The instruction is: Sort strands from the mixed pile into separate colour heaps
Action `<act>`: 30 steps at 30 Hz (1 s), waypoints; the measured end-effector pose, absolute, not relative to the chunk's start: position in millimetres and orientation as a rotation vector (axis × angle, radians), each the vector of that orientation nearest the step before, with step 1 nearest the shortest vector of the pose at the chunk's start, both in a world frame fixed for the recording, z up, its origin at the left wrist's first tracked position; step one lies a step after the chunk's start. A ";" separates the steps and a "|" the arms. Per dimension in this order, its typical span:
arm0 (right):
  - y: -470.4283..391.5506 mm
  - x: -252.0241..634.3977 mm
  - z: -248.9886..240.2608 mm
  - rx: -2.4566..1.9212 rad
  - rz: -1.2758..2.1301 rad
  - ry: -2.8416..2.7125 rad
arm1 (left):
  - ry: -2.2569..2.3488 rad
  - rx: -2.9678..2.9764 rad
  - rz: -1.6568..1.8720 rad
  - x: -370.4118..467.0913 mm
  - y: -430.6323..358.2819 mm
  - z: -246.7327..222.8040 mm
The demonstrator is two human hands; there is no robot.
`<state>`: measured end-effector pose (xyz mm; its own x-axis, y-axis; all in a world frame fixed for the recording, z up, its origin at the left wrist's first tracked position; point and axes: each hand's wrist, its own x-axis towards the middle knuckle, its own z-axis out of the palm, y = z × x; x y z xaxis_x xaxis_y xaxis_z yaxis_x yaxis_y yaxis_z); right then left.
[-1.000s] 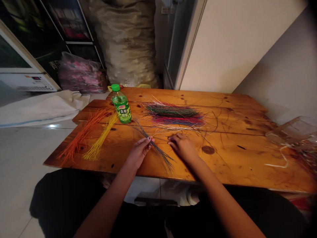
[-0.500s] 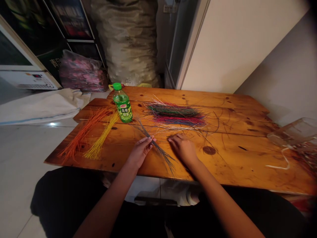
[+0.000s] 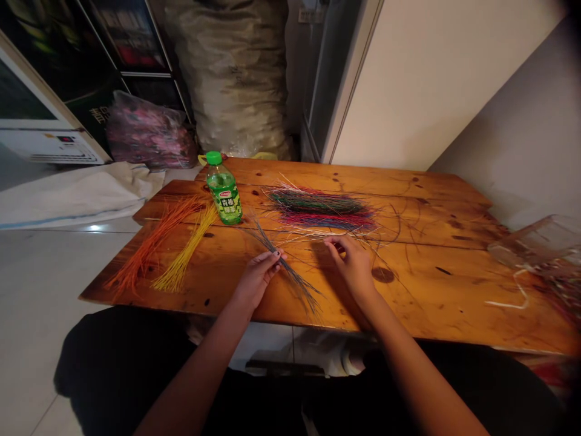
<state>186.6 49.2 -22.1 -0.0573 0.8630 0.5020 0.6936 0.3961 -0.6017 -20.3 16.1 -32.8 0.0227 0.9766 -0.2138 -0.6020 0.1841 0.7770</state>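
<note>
A bundle of thin grey wires (image 3: 297,280) is pinched near its middle by my left hand (image 3: 259,272). Its ends fan out above and below the fingers, over the wooden table. Farther right, my right hand (image 3: 354,261) is closed in a pinch just in front of some loose pale wires (image 3: 313,234). Whatever its fingertips hold is too thin to make out. Behind those lies a pile of coloured wires (image 3: 322,203) in green, red and blue. An orange bundle (image 3: 152,245) and a yellow bundle (image 3: 187,254) of wires rest to the left.
A green-capped drink bottle (image 3: 224,197) stands upright behind the yellow bundle. Loose dark strands (image 3: 399,224) are scattered on the wooden table (image 3: 436,303). At the right edge, a clear container (image 3: 535,245) lies by a tangle of wires. Large sacks (image 3: 231,79) stand beyond the table.
My right hand has moved right and slightly up from the table's middle, and its fingers have come together in a pinch. My left hand keeps the grey bundle in place.
</note>
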 end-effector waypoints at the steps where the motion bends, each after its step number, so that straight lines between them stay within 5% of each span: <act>1: 49.4 187.5 -20.1 -1.360 0.271 -1.778 | 0.852 0.562 1.326 -20.1 16.2 -32.9; 11: 31.5 159.7 -9.5 -1.257 0.681 -1.680 | 0.904 0.688 1.365 -10.9 13.8 -31.2; 30: 19.4 140.0 -12.1 -1.204 0.707 -1.730 | 0.922 0.662 1.408 -7.4 13.2 -29.6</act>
<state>140.0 19.4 -12.1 -0.1359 0.9300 0.3415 0.4244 0.3661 -0.8281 -7.4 13.2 -29.6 -0.0702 0.9872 -0.1434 -0.5261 0.0855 0.8461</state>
